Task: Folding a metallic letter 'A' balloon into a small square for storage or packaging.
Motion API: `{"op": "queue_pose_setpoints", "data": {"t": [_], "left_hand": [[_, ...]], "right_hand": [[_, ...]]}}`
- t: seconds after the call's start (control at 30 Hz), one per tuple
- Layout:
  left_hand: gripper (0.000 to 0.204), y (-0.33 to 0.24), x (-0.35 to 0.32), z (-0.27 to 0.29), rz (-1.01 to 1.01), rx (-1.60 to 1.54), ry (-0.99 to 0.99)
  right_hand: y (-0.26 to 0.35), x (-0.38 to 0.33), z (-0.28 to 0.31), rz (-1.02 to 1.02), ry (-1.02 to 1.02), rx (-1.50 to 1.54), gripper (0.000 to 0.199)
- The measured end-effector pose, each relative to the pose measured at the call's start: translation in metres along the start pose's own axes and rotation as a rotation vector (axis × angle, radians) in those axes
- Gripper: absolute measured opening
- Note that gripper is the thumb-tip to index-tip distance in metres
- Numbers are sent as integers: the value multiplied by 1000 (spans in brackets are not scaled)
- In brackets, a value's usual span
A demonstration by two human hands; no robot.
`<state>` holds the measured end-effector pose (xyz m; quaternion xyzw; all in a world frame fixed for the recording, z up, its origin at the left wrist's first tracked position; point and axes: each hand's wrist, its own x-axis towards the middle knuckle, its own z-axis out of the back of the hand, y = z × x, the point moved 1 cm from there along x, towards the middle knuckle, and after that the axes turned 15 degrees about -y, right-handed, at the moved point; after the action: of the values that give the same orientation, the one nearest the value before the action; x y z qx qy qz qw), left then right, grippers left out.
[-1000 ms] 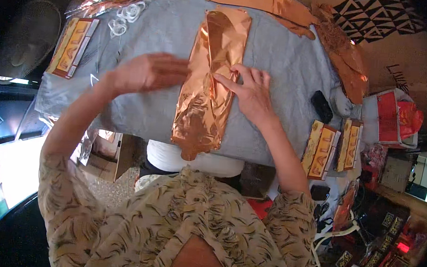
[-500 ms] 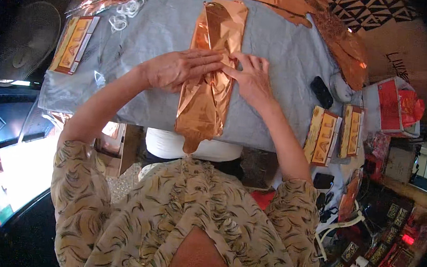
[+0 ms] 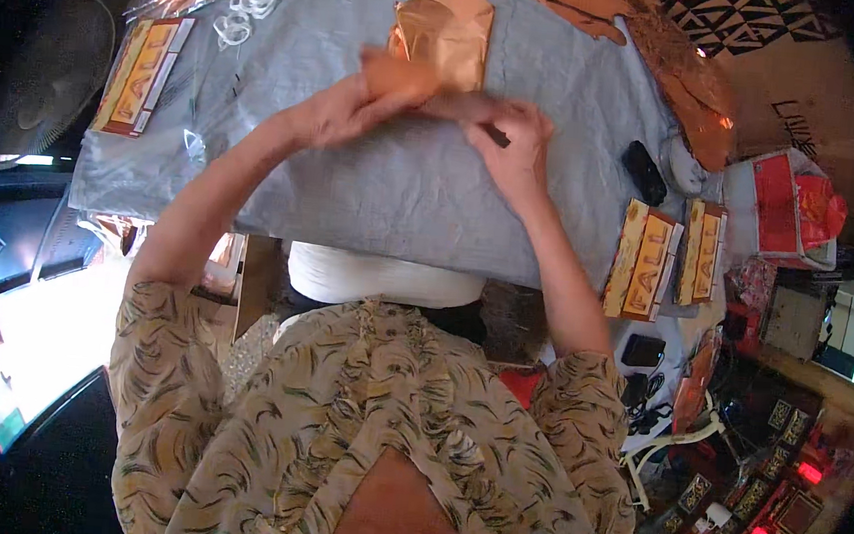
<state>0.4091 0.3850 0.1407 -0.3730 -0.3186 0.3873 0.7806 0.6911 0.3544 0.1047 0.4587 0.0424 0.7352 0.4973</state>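
A flat copper foil balloon [image 3: 457, 49] lies folded on the grey-covered table in front of me, its far half showing beyond my hands. Its near part is doubled up, and the fold sits between my two hands, smeared by motion. My left hand [image 3: 344, 108] closes on the left side of the fold, its fingertips blurred. On the right side, my right hand [image 3: 517, 144] has curled fingers and thumb gripping the foil's edge. Exactly how each fingertip meets the foil is hard to make out.
White ribbon coils [image 3: 252, 7] and a yellow-orange packet [image 3: 144, 74] lie at the left. Two similar packets [image 3: 640, 261] and a dark oblong case [image 3: 643, 172] are at the right. More copper foil [image 3: 686, 97] edges the far side. A red-and-white box [image 3: 783, 210] stands beyond.
The near end of the foil balloon, which hung past the table's front edge, has been brought up and folded away from me. My hands went from pressing it flat to gripping it.
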Motion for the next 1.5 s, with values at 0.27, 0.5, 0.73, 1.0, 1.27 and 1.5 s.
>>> {"op": "queue_pose_setpoints", "data": {"t": [0.27, 0.5, 0.73, 1.0, 1.27, 1.5], "left_hand": [[71, 7, 17, 5, 186, -29, -24], [71, 27, 25, 8, 306, -72, 5], [67, 34, 32, 13, 467, -240, 135], [63, 4, 34, 16, 562, -169, 169], [57, 24, 19, 16, 400, 110, 165], [37, 32, -31, -6, 31, 157, -371]], "right_hand": [[0, 1, -13, -65, -67, -35, 23], [4, -5, -15, -161, -38, -67, 23], [1, -11, -8, -103, -12, -60, 24], [-4, -14, -6, -87, -3, -5, 27], [2, -16, -15, -88, -28, -56, 22], [2, -16, -20, -105, -45, -54, 20]]}}
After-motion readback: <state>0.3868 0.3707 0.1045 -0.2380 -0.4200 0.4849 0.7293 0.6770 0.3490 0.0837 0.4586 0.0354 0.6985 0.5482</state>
